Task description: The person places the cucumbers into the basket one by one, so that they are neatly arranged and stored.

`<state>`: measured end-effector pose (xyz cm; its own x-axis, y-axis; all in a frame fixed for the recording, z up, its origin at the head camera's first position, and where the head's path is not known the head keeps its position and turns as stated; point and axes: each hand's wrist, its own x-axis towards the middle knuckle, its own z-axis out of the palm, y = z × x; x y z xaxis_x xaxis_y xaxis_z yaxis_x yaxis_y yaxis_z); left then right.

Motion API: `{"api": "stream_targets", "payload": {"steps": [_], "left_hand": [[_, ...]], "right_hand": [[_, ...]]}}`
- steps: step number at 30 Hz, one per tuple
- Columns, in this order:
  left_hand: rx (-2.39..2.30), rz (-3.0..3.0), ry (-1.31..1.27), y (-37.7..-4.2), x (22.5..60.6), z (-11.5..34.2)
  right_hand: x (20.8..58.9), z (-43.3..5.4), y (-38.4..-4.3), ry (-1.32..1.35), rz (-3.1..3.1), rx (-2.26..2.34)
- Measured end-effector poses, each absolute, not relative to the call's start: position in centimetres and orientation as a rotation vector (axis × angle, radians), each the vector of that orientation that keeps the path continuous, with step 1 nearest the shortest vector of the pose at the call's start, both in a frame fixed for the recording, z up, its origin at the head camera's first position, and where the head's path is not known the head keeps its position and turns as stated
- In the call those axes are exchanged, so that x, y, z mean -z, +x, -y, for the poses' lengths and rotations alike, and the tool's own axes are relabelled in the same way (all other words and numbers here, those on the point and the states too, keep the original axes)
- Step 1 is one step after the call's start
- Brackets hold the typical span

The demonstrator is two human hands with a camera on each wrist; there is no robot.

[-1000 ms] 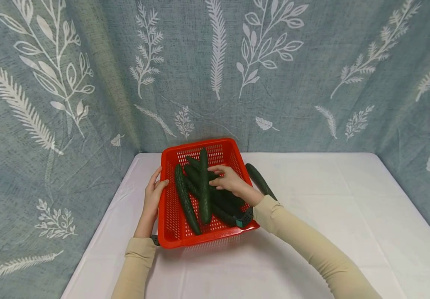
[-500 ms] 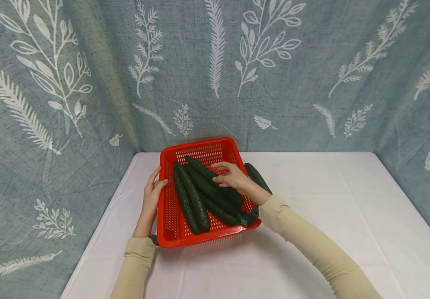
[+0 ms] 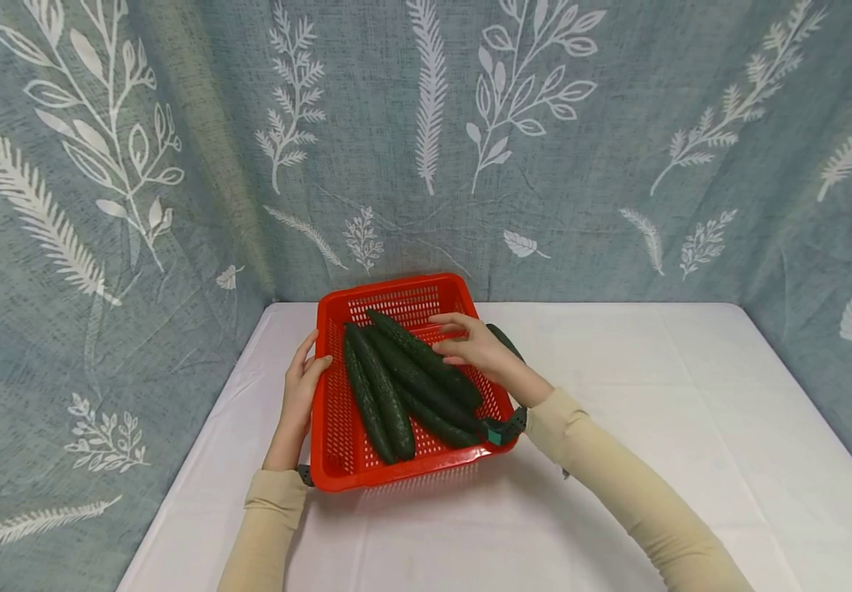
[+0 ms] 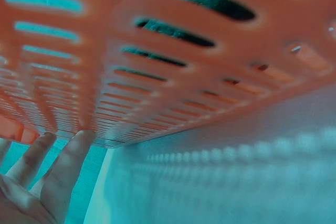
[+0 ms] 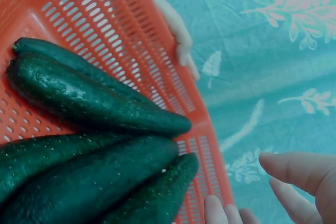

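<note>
Several dark green cucumbers (image 3: 380,386) lie inside a red perforated plastic basket (image 3: 396,474). My left hand (image 3: 300,390) holds the basket's left side, thumb over the rim and fingers along the outer wall; its fingers (image 4: 65,174) show against the slotted wall in the left wrist view. Above the right part of the basket hovers my right hand (image 3: 474,347), fingers spread and loosely bent, with nothing in it. In the right wrist view, the cucumbers (image 5: 94,98) rest side by side, apart from the right hand's fingers (image 5: 299,171).
One more cucumber (image 3: 506,339) lies on the table outside the basket's right side, partly hidden by the right hand and forearm. A white cloth (image 3: 663,411) covers the table. Leaf-patterned curtains (image 3: 396,148) hang at the back and sides.
A cucumber let go by my right hand now lies on the left beside another in the basket. The right hand has drawn back to the right. My left hand stays put.
</note>
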<state>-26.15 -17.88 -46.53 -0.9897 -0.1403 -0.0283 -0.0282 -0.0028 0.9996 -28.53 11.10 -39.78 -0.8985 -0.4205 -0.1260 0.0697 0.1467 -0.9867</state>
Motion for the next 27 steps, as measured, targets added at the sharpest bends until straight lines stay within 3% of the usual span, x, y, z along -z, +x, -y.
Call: {"api": "stream_targets", "payload": {"steps": [15,27], "left_hand": [[2.214,2.147,0.160,-25.8,44.4,17.4],[2.145,2.186,0.168,-26.9,46.4,18.0]], "right_hand": [[39.1,-14.4,-28.6,-0.405,-2.109,1.848],[39.5,-16.7,-28.7,-0.389,-2.142,1.835]]}}
